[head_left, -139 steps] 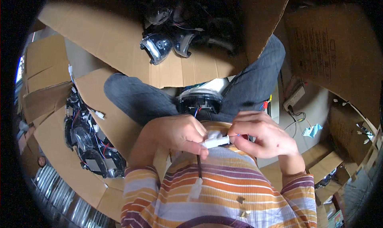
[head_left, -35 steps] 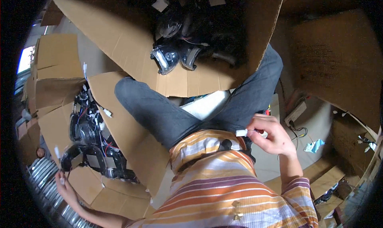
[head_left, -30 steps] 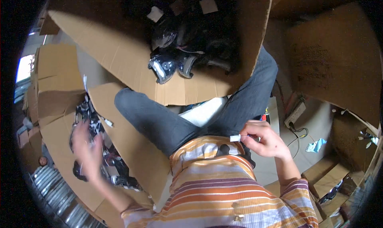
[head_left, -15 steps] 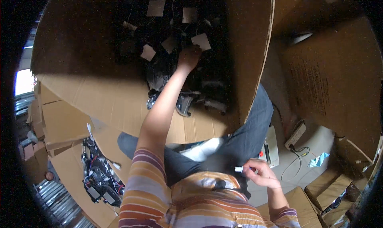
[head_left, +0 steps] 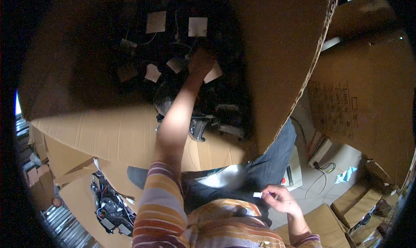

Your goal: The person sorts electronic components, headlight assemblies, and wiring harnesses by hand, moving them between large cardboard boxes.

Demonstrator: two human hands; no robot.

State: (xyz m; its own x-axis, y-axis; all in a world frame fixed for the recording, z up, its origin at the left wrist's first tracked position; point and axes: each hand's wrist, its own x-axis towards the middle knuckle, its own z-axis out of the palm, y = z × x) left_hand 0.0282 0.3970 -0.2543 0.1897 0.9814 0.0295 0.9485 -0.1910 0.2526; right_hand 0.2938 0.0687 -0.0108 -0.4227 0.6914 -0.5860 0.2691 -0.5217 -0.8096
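My left hand (head_left: 200, 62) reaches deep into a large cardboard box (head_left: 277, 74) in front of me, down among dark black parts with wires and pale square tags (head_left: 156, 21). Its fingers are closed around one of those black parts, though shadow hides the exact grip. My right hand (head_left: 281, 198) stays low by my lap, pinching a small white connector piece (head_left: 257, 195) between thumb and fingers. My striped sleeve and dark trousers fill the lower middle.
A second open box with black wired parts (head_left: 110, 204) sits at the lower left. More cardboard boxes (head_left: 359, 113) stand on the right. A pale device with cables (head_left: 318, 155) lies on the floor at the right, near a shiny wrapper (head_left: 346, 175).
My left hand left the lower-left box, swung up and reached into the big box in front. My head leaned forward over that box. The right hand kept the white piece by my lap.
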